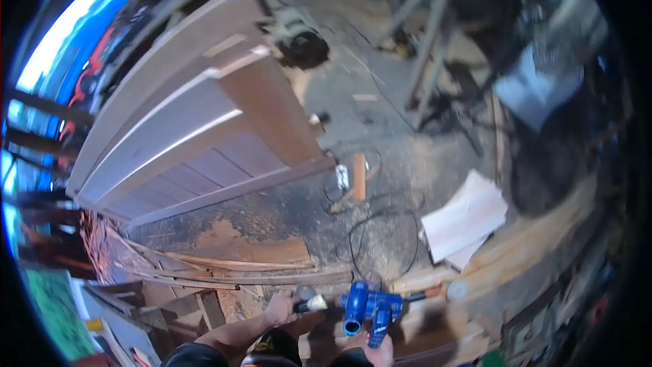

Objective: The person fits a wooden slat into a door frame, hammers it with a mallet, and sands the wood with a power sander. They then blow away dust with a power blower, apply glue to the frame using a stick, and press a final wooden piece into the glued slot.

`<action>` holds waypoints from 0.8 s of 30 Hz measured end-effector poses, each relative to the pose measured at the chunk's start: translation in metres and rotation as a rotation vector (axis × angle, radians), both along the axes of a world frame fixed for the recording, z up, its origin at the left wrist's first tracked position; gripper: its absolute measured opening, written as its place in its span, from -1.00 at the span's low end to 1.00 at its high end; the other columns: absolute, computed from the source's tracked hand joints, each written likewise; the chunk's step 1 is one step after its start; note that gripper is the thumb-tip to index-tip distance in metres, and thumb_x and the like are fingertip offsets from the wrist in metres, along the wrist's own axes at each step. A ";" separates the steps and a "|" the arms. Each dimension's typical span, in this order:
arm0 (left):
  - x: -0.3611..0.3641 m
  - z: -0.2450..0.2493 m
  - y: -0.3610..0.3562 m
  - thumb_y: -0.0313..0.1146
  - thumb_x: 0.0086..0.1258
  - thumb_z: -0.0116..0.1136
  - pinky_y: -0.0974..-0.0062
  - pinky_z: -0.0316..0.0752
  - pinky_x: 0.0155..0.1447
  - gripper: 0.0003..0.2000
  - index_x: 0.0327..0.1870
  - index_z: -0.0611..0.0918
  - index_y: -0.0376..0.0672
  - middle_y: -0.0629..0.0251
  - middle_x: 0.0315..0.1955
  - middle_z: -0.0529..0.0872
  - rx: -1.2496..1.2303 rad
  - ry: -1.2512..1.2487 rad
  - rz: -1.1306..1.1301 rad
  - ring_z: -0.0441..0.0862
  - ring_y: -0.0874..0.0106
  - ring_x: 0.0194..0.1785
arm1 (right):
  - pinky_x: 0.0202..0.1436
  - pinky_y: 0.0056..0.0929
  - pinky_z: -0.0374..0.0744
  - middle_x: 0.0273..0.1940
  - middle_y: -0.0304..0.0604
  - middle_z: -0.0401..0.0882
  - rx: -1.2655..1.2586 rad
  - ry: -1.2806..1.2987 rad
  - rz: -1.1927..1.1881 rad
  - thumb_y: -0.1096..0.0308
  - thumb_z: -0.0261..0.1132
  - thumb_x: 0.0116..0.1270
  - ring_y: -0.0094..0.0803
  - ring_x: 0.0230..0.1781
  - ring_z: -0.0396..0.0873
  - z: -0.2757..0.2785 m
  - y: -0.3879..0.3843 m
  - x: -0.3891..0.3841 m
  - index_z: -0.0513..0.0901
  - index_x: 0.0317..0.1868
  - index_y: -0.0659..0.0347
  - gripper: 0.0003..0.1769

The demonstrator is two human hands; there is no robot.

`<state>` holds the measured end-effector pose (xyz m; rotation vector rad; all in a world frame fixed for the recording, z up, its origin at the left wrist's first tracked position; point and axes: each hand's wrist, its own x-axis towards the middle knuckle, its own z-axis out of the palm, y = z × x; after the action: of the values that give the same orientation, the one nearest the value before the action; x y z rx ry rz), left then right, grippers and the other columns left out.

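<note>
At the bottom of the view, my right hand is closed around the handle of a blue electric blower. The blower's round opening faces toward me. To its left, my left hand is closed on a small dark thing with a pale, rounded end; blur hides its kind. A gap separates that thing from the blower. Both hands are above wood pieces near my knees.
Large wooden door panels lean together at the left. Thin wood strips lie in front of them. A black cable loops over the dusty floor, near a small wood block. White sheets lie at the right.
</note>
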<state>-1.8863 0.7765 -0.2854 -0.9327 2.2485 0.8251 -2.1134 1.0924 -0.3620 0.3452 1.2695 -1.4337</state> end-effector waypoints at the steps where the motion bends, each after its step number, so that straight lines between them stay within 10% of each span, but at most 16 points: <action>1: 0.014 0.030 -0.001 -0.03 0.24 0.39 -0.02 0.60 0.17 -0.38 0.36 0.57 0.11 -0.13 -0.01 0.72 -0.060 0.038 -0.006 0.71 -0.02 0.08 | -0.11 -0.28 0.64 -0.08 -0.28 0.67 -0.111 0.443 0.110 0.28 0.33 0.50 -0.36 -0.18 0.63 0.075 -0.020 -0.005 0.61 0.12 0.14 -0.74; 7: 0.101 0.152 0.039 -0.01 0.30 0.34 -0.05 0.66 0.07 -0.37 0.44 0.50 0.33 -0.09 -0.09 0.79 0.054 0.219 0.519 0.76 -0.10 -0.04 | -0.24 -0.38 0.64 -0.18 -0.24 0.70 0.189 -0.102 0.454 0.29 0.30 0.52 -0.39 -0.27 0.65 0.211 -0.047 -0.048 0.63 0.14 0.19 -0.73; 10: 0.125 0.155 0.063 -0.28 0.40 0.13 0.21 0.68 -0.05 -0.44 0.46 0.50 0.29 0.11 -0.18 0.81 0.235 0.434 0.728 0.78 0.20 -0.21 | -0.30 -0.43 0.64 -0.24 -0.23 0.71 0.229 -0.176 0.760 0.30 0.29 0.54 -0.41 -0.32 0.66 0.268 -0.067 -0.057 0.64 0.15 0.21 -0.72; 13: 0.127 0.192 0.068 -0.43 0.45 0.00 0.42 0.58 0.00 -0.53 0.39 0.58 0.00 0.28 -0.09 0.77 0.788 0.499 1.206 0.67 0.47 -0.11 | -0.25 -0.38 0.67 -0.39 -0.13 0.69 0.426 0.333 1.388 -0.04 0.34 0.39 -0.31 -0.38 0.70 0.319 -0.115 -0.041 0.58 0.21 0.21 -0.43; 16: 0.120 0.198 0.086 -0.40 0.47 0.09 0.41 0.52 0.19 -0.52 0.43 0.53 -0.06 0.18 0.02 0.74 0.558 0.678 1.239 0.63 0.43 0.08 | -0.09 -0.21 0.73 -0.21 -0.03 0.78 0.378 0.574 1.695 -0.18 0.42 0.29 -0.15 -0.18 0.78 0.255 -0.106 -0.062 0.43 0.43 0.23 -0.13; 19: 0.116 0.185 0.105 -0.33 0.44 0.19 0.38 0.47 0.29 -0.32 0.59 0.28 -0.10 0.10 0.08 0.70 0.210 0.770 1.207 0.59 0.38 0.20 | 0.09 -0.11 0.70 -0.01 0.05 0.78 0.267 1.347 2.298 -0.24 0.41 0.25 -0.04 0.03 0.75 0.236 -0.133 -0.068 0.47 0.41 0.22 -0.10; 22: 0.108 0.201 0.107 -0.32 0.33 0.28 0.33 0.47 0.32 0.04 0.68 -0.22 -0.25 0.02 0.09 0.68 0.129 0.880 1.452 0.62 0.22 0.19 | 0.24 -0.10 0.63 0.11 0.17 0.71 0.340 1.462 2.345 -0.27 0.41 0.15 0.04 0.15 0.68 0.256 -0.156 -0.066 0.63 0.27 0.20 -0.16; 24: 0.115 0.195 0.099 -0.45 0.26 0.23 0.36 0.59 -0.05 -0.31 0.44 0.27 -0.33 0.06 -0.15 0.70 0.332 0.903 1.652 0.69 0.26 -0.16 | 0.22 -0.11 0.64 0.02 0.20 0.74 0.083 1.667 2.088 -0.20 0.41 0.13 0.08 0.06 0.72 0.208 -0.167 -0.089 0.72 0.14 0.19 -0.27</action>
<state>-1.7710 0.8754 -0.0905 -2.5622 1.2251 2.5434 -2.2026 0.9258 -0.1538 -1.9705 1.6135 0.5785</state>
